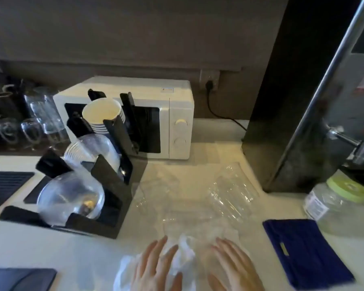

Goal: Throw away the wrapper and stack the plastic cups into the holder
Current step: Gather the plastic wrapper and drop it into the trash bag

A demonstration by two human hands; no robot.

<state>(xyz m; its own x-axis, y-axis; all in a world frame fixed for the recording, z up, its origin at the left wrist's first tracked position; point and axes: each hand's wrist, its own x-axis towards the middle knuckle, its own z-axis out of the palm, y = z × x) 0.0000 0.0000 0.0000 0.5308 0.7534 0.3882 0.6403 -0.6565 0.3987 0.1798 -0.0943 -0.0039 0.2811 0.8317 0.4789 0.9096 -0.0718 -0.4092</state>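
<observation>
A stack of clear plastic cups (229,192) lies on its side on the pale counter, right of centre, still partly in a clear plastic wrapper (185,250) that bunches up at the near end. My left hand (156,267) grips the crumpled wrapper end at the bottom centre. My right hand (233,267) rests on the near end of the wrapped stack, fingers spread over the plastic. The black cup holder (111,185) stands to the left, with clear lids and cups in its near slots and white paper cups (102,114) in its far slot.
A white microwave (177,122) sits behind the holder. Glasses and mugs (29,122) stand at the far left. A blue cloth (305,250) and a jar with a green lid (340,202) lie right. A dark pillar (282,101) and a metal urn tap (349,141) bound the right side.
</observation>
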